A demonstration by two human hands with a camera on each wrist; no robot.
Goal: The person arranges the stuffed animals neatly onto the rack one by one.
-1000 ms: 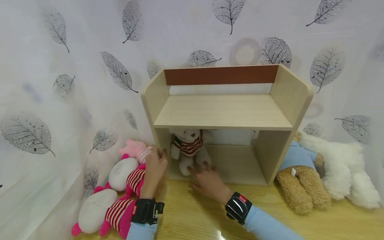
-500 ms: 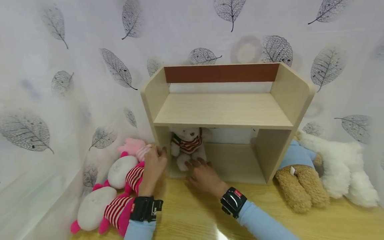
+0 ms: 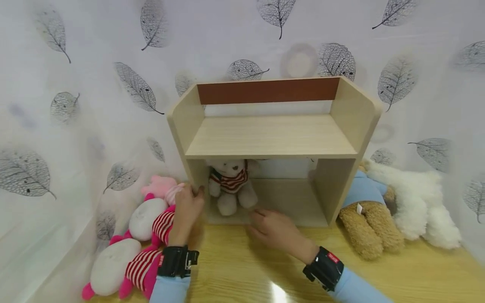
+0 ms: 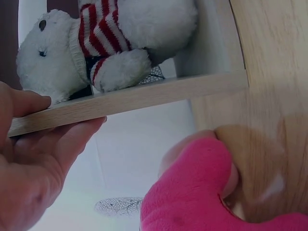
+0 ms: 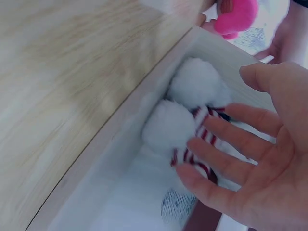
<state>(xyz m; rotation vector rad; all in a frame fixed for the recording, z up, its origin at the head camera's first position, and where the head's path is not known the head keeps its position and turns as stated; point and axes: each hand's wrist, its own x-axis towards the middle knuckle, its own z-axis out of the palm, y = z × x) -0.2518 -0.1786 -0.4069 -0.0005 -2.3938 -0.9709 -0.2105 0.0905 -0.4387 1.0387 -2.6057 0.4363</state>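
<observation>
A white teddy bear (image 3: pixel 229 182) in a red-and-white striped top sits in the lower left of a small wooden shelf (image 3: pixel 270 135), its head partly hidden by the upper board. My left hand (image 3: pixel 187 212) grips the front edge of the shelf's left side panel (image 4: pixel 139 97), thumb on the inner face and fingers outside. In the right wrist view my right hand (image 5: pixel 269 159) has its fingers spread and fairly straight beside the bear, holding nothing. In the head view that hand is low at the shelf's front, just right of the bear's feet.
Pink-and-white plush toys (image 3: pixel 145 219) in striped clothes lie along the left of the shelf. A brown bear in a blue top (image 3: pixel 369 216) and a white fluffy plush (image 3: pixel 417 202) lean at its right. Behind hangs a leaf-patterned curtain (image 3: pixel 212 38). The wooden table (image 3: pixel 235 261) extends in front.
My right hand has come off the bear's legs and drawn back to the right. The bear sits slightly further left in the shelf than before. My left hand stays on the panel.
</observation>
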